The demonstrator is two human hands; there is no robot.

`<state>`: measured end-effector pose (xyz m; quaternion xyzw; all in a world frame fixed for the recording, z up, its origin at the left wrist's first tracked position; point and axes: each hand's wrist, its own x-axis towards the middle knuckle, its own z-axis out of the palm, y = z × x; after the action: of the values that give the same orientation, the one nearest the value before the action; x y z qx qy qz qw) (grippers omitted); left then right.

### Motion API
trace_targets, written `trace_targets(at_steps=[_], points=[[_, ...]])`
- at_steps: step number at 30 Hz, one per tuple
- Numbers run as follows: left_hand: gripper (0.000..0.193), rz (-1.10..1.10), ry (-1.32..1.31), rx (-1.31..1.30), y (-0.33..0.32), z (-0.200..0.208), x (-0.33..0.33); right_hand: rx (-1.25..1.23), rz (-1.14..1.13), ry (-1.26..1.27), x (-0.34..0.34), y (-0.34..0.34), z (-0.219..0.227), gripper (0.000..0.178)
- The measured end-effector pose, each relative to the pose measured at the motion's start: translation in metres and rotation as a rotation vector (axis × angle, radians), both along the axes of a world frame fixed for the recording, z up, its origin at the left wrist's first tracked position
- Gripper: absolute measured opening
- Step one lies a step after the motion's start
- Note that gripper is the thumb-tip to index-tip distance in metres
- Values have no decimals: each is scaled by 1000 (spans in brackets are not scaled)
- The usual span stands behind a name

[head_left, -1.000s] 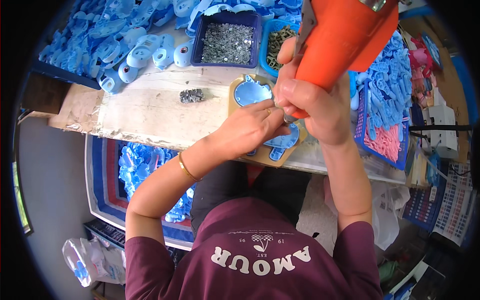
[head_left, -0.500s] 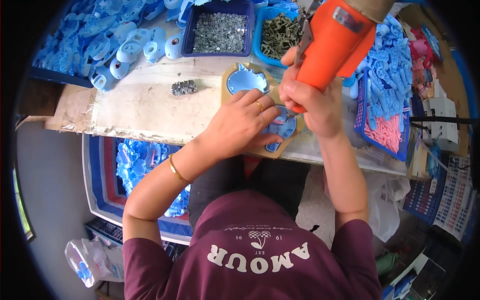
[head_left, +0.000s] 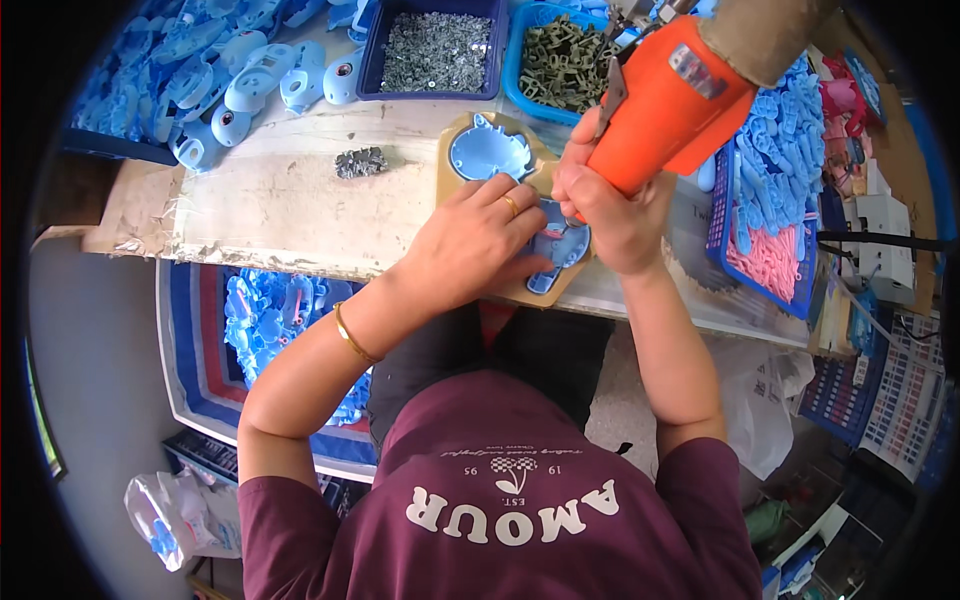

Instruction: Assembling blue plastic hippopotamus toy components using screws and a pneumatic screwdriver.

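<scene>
A tan two-hollow holder lies near the front edge of the worktable. In its far hollow sits a blue plastic shell, and a second blue shell fills the near one. My left hand lies across the holder, fingers spread over the near shell and hiding part of it. My right hand is closed around the lower end of an orange power screwdriver, tilted with its tip down at the near shell. The exact contact of the tip is hard to make out.
Left of the holder lies a clump of metal pieces. Behind stand a bin of screws and a bin of metal clips. Blue shells heap at far left; a blue basket holds pink and blue parts at right.
The screwdriver's tip has moved slightly left over the near shell, and its body tilts more to the right. My left hand stays on the holder. The whole view has shifted slightly.
</scene>
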<state>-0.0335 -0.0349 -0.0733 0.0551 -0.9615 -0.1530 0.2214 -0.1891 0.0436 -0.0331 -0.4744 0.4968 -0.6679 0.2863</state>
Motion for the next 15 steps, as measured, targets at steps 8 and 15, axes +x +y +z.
trace_targets(at_steps=[8, 15], points=[[36, -12, 42, -41, -1, -1, 1, -46, 0, 6, -1, -1, 0, 31], [31, 109, 88, 47, 4, 4, 30, -157, 101, 245, 7, -21, 57, 41]])
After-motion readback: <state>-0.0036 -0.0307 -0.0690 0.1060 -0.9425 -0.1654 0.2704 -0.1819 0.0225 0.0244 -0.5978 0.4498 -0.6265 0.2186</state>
